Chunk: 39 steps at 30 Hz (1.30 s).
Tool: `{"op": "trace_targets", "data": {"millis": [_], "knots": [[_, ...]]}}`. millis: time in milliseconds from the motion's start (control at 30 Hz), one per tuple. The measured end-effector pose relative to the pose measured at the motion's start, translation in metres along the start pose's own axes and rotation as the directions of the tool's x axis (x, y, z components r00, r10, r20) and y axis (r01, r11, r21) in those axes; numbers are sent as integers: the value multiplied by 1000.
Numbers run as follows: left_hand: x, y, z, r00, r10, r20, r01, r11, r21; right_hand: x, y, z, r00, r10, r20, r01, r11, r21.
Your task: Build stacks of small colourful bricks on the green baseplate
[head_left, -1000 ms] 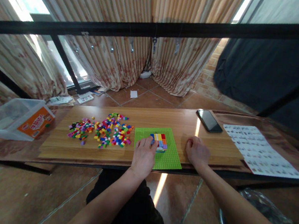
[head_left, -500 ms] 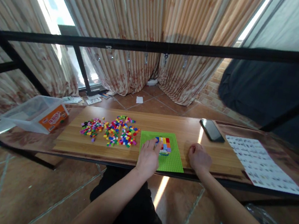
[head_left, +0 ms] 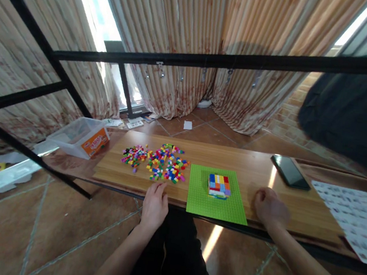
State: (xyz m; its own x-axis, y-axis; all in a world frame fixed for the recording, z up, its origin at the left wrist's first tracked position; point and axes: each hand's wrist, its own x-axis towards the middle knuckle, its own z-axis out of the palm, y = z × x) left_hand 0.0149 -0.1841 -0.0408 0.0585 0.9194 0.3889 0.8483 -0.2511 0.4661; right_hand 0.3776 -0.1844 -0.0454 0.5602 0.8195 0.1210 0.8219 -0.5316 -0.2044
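My left hand [head_left: 155,206] is at the front edge of the wooden board, just short of the loose toy bricks [head_left: 167,165], its fingers loosely stretched with nothing visible in them. A square block of stacked building bricks [head_left: 219,186] in blue, yellow, red, orange and white sits on a green baseplate [head_left: 201,204]; neither hand touches it. To the right of the baseplate, my right hand [head_left: 272,208] rests on the board, fingers curled in, with no brick showing.
A second cluster of small bricks [head_left: 135,154] lies farther left. Beyond it stands a clear plastic box [head_left: 75,137] with an orange label. A phone [head_left: 290,172] and a printed sheet [head_left: 354,218] are at right. A black metal bar [head_left: 195,60] spans above the table.
My left hand has come off the brick block and moved left toward the loose bricks, uncovering the block. My right hand stays curled on the board. The view has turned left.
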Motion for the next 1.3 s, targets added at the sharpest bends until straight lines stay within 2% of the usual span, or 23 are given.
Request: {"op": "trace_targets", "data": {"millis": [133,433,733,900,1033,1300], "knots": [[14,-8,-4,996,-83,-35,84,996,21,1,2,1,1000,-16,3,16,1000,-3],[41,-22,-9,964,-264,-27,265,963,55,1,3,2,1000,-22,5,22,1000,-14],[49,-35,-3,963,-270,-23,270,961,64,1,3,2,999,-14,33,15,999,-40],[48,-43,-5,965,-260,16,260,966,-12,2,5,5,1000,1,25,0,997,-75],[45,-47,-7,971,-236,-25,233,968,-88,3,6,6,1000,-20,17,21,997,-69],[43,-50,-7,961,-276,16,274,942,-194,2,4,5,1000,-4,21,6,998,-66]]}}
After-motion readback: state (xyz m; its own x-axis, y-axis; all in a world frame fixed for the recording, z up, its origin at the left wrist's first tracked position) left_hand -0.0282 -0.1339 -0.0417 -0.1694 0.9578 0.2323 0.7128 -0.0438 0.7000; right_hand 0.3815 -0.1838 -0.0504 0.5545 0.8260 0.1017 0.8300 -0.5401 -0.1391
